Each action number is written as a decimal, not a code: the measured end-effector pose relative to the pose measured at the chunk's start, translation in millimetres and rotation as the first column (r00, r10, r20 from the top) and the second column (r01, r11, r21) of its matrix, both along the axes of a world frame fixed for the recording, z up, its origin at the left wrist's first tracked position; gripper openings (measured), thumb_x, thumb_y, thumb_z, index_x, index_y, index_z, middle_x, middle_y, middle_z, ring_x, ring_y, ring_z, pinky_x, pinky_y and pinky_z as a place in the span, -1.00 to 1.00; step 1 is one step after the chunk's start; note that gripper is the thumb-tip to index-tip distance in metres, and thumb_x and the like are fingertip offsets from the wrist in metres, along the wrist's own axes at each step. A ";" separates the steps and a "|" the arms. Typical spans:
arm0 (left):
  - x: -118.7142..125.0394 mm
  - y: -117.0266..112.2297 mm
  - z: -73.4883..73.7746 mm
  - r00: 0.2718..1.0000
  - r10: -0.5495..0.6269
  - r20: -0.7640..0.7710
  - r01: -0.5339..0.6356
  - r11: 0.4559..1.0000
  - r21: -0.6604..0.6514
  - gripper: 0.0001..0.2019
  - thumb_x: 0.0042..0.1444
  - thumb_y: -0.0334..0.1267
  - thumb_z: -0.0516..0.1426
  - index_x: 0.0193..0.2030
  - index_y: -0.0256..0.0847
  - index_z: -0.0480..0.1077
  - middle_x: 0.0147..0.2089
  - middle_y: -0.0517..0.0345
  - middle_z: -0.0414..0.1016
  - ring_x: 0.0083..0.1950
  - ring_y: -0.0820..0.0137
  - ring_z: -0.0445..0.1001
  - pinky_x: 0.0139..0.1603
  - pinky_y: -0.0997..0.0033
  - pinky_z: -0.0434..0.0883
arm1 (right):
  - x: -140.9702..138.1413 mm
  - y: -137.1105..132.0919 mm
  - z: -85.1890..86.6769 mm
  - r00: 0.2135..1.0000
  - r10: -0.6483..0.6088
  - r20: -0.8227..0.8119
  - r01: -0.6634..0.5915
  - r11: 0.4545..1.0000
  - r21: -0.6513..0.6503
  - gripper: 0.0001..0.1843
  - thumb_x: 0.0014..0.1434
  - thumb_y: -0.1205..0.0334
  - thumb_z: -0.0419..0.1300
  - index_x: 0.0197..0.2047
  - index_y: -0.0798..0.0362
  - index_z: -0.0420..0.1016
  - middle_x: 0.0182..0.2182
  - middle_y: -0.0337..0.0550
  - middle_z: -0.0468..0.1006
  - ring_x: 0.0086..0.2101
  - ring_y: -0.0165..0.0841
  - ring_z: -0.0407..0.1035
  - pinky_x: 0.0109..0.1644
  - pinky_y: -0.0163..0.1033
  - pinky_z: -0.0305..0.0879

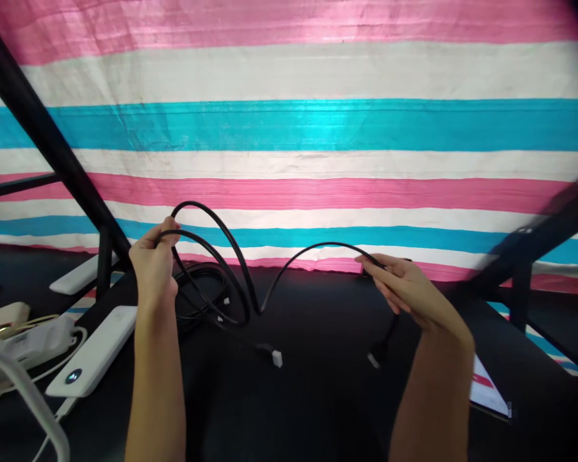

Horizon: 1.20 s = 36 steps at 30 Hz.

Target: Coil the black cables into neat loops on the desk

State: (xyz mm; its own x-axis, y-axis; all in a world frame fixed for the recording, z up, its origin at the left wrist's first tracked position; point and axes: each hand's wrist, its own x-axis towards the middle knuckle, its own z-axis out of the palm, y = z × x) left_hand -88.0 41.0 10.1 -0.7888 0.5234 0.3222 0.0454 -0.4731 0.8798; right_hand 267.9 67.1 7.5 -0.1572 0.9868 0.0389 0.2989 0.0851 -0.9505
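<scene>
A long black cable (334, 244) hangs in loops between my two hands above the black tabletop (308, 410). My left hand (155, 260) pinches its bunched loops between thumb and fingers at the left. On the right, the fingers of my right hand (404, 282) are closed around a single strand. One plug with a pale metal tip (277, 358) is low in the middle. A second dark plug (378, 353) dangles below my right hand. Behind the loops, near my left hand, a coil of thinner black cable (187, 308) with small pale ends rests on the tabletop.
A white power bank (96, 353) with a lit round display lies left of my left forearm. Beyond it are a white power strip (43, 340) and pale cords. A lit screen (489, 388) is partly hidden by my right forearm. Striped sheeting (308, 128) hangs behind, between black frame bars (52, 135).
</scene>
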 end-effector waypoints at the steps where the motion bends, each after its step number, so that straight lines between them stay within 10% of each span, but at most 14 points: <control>1: -3.9 1.4 -2.0 0.999 0.005 0.049 -0.005 1.000 0.004 -0.88 -0.09 -0.27 0.23 -0.44 -0.30 0.45 -0.63 0.32 0.27 -0.69 0.66 -0.07 -0.71 0.55 -0.17 | 1.6 -2.6 1.1 0.999 0.034 0.039 -0.033 0.999 -0.044 -0.50 0.05 -0.07 0.22 -0.07 0.14 0.46 -0.79 -0.46 0.21 -0.82 -0.59 -0.03 -0.76 -0.44 0.06; 15: -8.3 -3.9 -0.9 0.957 0.014 0.288 -0.009 1.000 -0.018 -0.72 -0.07 -0.04 0.26 -0.39 -0.22 0.40 -0.56 0.35 0.22 -0.69 0.67 -0.11 -0.67 0.47 -0.20 | 0.2 -5.2 -0.5 0.913 0.396 0.094 -0.385 0.915 -0.118 -0.65 0.17 -0.04 0.11 -0.18 0.08 0.38 -0.56 -0.22 0.44 -0.49 -0.39 0.37 -0.36 -0.29 0.30; 20: 3.1 -4.0 1.0 0.990 -0.140 0.018 0.141 0.989 -0.035 -0.69 -0.19 -0.04 0.29 -0.48 -0.28 0.43 -0.60 0.32 0.26 -0.69 0.68 -0.14 -0.68 0.48 -0.24 | -24.9 0.1 -1.8 0.928 0.371 0.028 -0.372 0.928 0.022 -0.75 0.23 0.01 0.04 -0.21 0.03 0.29 -0.40 -0.17 0.48 -0.28 -0.30 0.42 -0.13 -0.19 0.27; 25: 35.8 -10.5 7.7 0.922 -0.179 -0.343 0.166 0.984 -0.067 -0.91 -0.21 -0.27 0.29 -0.55 -0.21 0.50 -0.59 0.23 0.40 -0.57 0.51 0.28 -0.57 0.50 0.21 | -44.4 -1.9 0.9 0.934 0.356 -0.034 -0.342 0.918 0.199 -0.85 0.26 0.14 0.01 -0.27 0.01 0.32 -0.35 -0.19 0.44 -0.22 -0.33 0.36 -0.06 -0.18 0.20; 36: 84.4 -21.3 11.8 0.880 -0.165 -0.446 0.096 0.980 -0.171 -0.88 -0.13 -0.17 0.30 -0.45 -0.14 0.56 -0.45 0.19 0.56 -0.39 0.38 0.50 -0.36 0.45 0.39 | -63.4 -22.1 15.5 0.921 0.388 -0.034 -0.378 0.912 0.157 -0.64 0.19 0.00 0.08 -0.01 -0.01 0.37 -0.26 -0.12 0.44 -0.21 -0.32 0.28 -0.15 -0.22 0.23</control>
